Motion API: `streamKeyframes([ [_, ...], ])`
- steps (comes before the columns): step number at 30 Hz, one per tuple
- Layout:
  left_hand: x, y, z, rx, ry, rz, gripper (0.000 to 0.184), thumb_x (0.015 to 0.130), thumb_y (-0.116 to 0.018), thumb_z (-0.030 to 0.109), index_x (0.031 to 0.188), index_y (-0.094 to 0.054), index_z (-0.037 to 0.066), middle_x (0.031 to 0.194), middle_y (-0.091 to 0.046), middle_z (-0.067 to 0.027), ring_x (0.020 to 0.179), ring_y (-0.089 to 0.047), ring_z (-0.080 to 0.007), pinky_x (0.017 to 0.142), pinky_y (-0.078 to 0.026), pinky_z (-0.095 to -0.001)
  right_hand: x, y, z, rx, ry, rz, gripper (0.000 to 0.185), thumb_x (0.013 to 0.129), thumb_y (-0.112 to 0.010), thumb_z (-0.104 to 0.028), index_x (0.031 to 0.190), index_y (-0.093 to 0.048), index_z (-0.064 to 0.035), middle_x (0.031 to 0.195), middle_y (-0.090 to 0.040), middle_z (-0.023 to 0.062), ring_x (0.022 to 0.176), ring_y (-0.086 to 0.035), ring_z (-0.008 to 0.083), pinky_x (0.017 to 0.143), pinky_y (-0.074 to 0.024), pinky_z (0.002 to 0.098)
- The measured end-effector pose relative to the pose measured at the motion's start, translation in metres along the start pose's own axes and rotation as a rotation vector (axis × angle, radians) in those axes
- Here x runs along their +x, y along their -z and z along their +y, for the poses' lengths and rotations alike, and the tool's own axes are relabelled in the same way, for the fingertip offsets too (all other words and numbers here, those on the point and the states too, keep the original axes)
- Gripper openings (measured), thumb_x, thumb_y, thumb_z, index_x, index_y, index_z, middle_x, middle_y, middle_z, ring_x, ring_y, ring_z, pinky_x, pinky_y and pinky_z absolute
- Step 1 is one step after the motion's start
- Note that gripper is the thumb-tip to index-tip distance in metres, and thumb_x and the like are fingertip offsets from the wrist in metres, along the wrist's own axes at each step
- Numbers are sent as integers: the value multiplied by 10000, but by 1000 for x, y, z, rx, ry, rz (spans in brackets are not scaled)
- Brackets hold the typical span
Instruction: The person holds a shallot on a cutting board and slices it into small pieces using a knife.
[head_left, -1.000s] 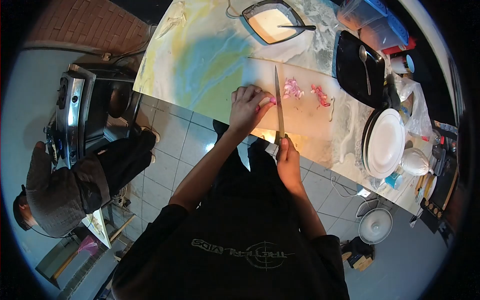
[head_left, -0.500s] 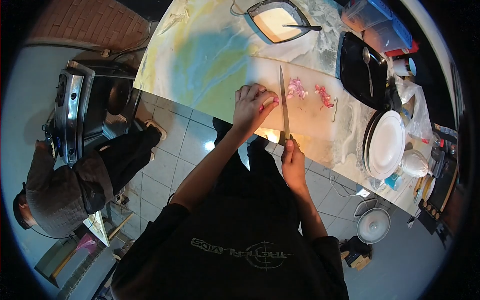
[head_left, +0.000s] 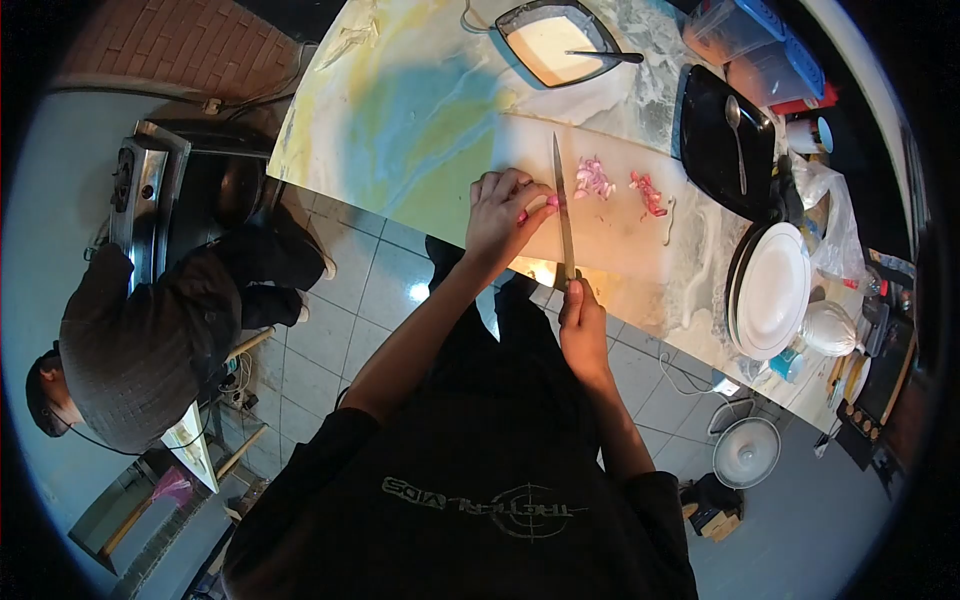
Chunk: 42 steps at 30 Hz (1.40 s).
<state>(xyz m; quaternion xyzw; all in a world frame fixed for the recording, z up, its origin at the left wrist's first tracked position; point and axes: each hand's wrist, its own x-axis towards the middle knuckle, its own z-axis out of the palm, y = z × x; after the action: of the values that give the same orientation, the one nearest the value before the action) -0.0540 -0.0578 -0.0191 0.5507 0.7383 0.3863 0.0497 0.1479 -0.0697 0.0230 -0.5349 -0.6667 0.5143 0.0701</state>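
Note:
Pinched in my left hand [head_left: 500, 215] is a small pink shallot [head_left: 551, 201], held over the pale cutting board [head_left: 620, 235]. My right hand [head_left: 583, 325] is closed around the handle of a long knife [head_left: 562, 200], whose blade points away from me and lies right beside the shallot. Just right of the blade sits a pile of sliced shallot [head_left: 594, 178]. Farther right on the board is a pile of cut red pieces [head_left: 648, 193], and a thin pale strip [head_left: 670, 220] lies beside it.
A black bowl of creamy batter [head_left: 550, 50] with a utensil stands at the back. To the right are a black tray [head_left: 700, 150] with a spoon, stacked plates [head_left: 773, 290] and plastic containers [head_left: 735, 35]. At far left another person [head_left: 150, 350] is beside a stove [head_left: 145, 200].
The knife blade has shifted left against the shallot over the last half second. The view has moved slightly. The other person has leaned and shifted position near the stove.

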Motion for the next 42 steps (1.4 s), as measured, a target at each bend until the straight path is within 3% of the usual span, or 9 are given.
streamKeyframes([
  [29, 1, 1, -1, -55, 1, -8, 128, 797, -794, 268, 879, -770, 172, 950, -638, 73, 939, -537, -190, 892, -359, -384, 5, -8, -7, -16, 13, 5, 452, 1107, -353, -282, 1308, -507, 93, 956, -648, 335, 869, -645, 494, 735, -497, 483],
  [42, 2, 0, 0, -52, 10, -7, 117, 793, -795, 259, 857, -762, 167, 938, -643, 64, 932, -547, -198, 891, -365, -391, 14, -9, -13, -62, 57, 31, 440, 1107, -346, -322, 1272, -521, 47, 890, -643, 333, 830, -629, 527, 697, -482, 533],
])
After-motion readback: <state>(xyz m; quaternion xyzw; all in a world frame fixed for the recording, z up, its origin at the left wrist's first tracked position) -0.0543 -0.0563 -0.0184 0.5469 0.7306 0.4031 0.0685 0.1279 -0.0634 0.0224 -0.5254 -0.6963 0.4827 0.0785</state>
